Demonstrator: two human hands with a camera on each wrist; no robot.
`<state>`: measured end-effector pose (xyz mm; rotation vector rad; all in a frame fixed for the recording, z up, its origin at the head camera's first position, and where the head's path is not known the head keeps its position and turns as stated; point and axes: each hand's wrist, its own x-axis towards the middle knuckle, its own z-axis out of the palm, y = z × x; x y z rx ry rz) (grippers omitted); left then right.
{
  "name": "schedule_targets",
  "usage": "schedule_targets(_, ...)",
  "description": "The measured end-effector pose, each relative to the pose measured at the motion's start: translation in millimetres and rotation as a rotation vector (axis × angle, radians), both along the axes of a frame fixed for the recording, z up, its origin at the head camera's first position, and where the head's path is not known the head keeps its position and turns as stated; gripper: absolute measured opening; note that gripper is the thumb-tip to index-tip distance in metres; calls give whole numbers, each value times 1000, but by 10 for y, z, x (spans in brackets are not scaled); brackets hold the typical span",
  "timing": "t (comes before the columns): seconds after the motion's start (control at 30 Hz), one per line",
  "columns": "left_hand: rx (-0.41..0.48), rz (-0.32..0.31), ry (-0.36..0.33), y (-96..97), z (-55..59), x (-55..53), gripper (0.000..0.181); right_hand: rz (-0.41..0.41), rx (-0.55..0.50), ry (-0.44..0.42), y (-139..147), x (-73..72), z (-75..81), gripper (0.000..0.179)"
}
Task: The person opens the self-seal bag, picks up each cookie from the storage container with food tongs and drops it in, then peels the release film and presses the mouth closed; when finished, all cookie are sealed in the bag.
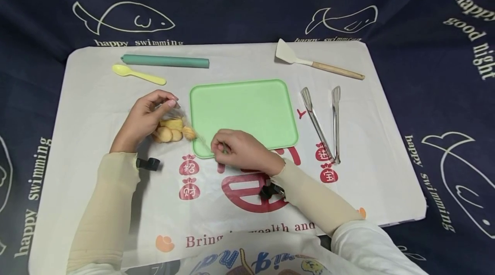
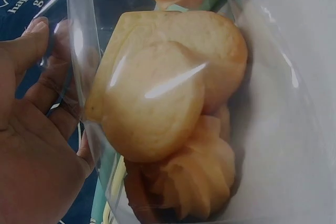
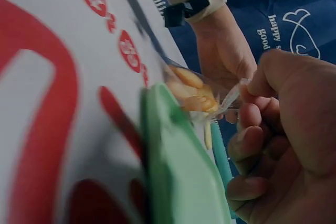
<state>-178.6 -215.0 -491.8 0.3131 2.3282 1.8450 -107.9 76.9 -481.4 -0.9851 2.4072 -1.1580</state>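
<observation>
Between the hands is a clear plastic bag of cookies (image 1: 165,134), with round, flat and swirled cookies visible inside it in the left wrist view. My left hand (image 1: 143,116) pinches the bag's upper edge between thumb and fingers. The bag's twisted end reaches over the left edge of a light green tray (image 1: 243,111). There my right hand (image 1: 247,151) pinches it with thumb and forefinger, the other fingers curled, as the right wrist view shows. The swirled cookie (image 1: 189,133) nearest the tray lies close to the narrow end.
Behind the left hand lie a yellow spoon (image 1: 145,76) and a teal stick-like roll (image 1: 166,61). A white spatula (image 1: 328,68) with a wooden handle sits at the back right. Metal tongs (image 1: 335,124) lie spread right of the tray on the white tablecloth (image 1: 93,107).
</observation>
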Motion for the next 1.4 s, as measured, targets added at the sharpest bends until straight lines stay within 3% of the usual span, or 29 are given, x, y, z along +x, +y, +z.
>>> schedule_targets(0.17,-2,-12,-6,19,-1,-5,29,86,84,41,153,208,-75,13)
schedule_targets(0.5,-77,-1,-27,57,-31,-22,28,221,212,-32,211,462,-159,14)
schedule_targets(0.83,-142,-24,18,95,-74,-27,26,420,268,-152,188,477,-169,20)
schedule_targets(1.2,-162,-82,35,134,-72,-29,21,506,291,-194,177,531,-153,23)
schedule_targets(1.4,-188,-58,45,133,-53,-34,21,550,266,-227,177,593,-173,23)
